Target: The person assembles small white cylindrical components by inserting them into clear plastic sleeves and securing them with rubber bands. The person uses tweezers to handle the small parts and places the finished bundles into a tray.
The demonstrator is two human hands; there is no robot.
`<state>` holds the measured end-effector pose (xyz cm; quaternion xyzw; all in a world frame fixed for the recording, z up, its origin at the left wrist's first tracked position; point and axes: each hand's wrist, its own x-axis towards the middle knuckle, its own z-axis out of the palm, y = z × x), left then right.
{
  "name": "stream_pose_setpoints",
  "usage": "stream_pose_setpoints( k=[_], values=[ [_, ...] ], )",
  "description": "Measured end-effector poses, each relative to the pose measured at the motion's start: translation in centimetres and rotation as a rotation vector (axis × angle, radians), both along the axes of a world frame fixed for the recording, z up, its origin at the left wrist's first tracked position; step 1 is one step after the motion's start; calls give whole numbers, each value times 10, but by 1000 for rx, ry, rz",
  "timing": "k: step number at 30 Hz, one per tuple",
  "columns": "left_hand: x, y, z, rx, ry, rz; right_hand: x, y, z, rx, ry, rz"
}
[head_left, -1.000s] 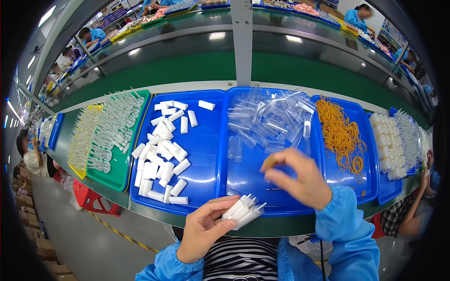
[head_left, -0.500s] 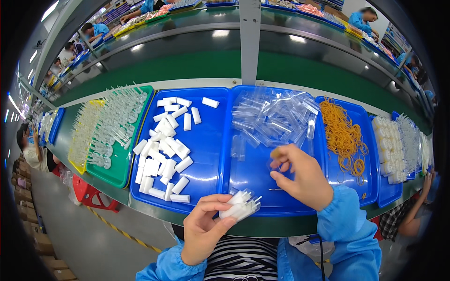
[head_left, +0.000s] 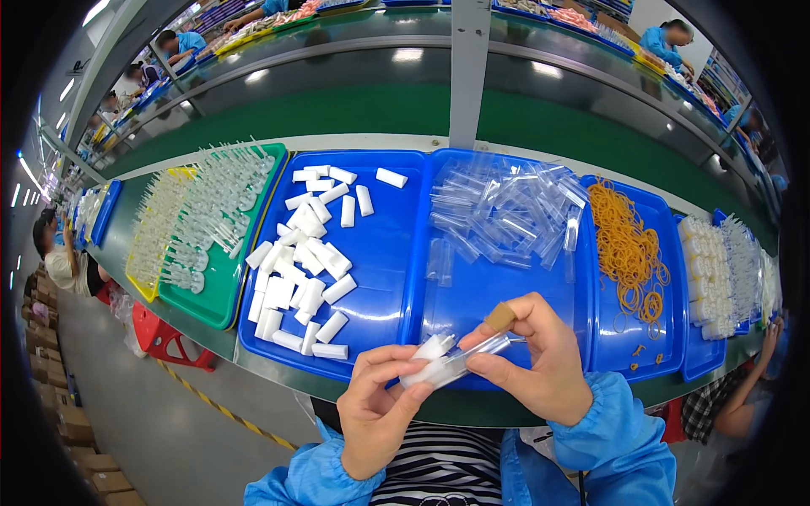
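Note:
My left hand [head_left: 377, 405] grips a small bundle of white and clear plastic tubes [head_left: 439, 361] just above the table's near edge. My right hand [head_left: 540, 358] pinches the right end of that bundle, with a tan finger cot on the index fingertip. Both hands meet over the front rim of the blue tray of clear tubes [head_left: 506, 211]. To the left, a blue tray [head_left: 380, 278] holds loose white caps [head_left: 304, 261].
A green tray [head_left: 221, 287] with clear pipette-like parts sits at far left. A blue tray of orange rubber bands [head_left: 629, 244] and trays of white parts [head_left: 717, 270] lie right. A green conveyor [head_left: 354, 110] runs behind. Other workers sit at left and right.
My right hand drew back from the clear tube tray and came down to the bundle. My left hand rose slightly, and both hands now hold the bundle together.

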<state>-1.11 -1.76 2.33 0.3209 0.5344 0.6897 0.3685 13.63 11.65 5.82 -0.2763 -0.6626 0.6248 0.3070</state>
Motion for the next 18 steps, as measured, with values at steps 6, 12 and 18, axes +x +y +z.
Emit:
stream_pose_setpoints(
  k=[6, 12, 18],
  values=[
    [1, 0, -4, 25, 12, -46, 2, -6, -13, 350, -85, -62],
    [-5, 4, 1, -13, 73, -110, 2, -6, -22, 423, 76, -68],
    [-7, 2, 2, 50, 386, -75, 8, -9, -10, 605, -32, -71]
  ],
)
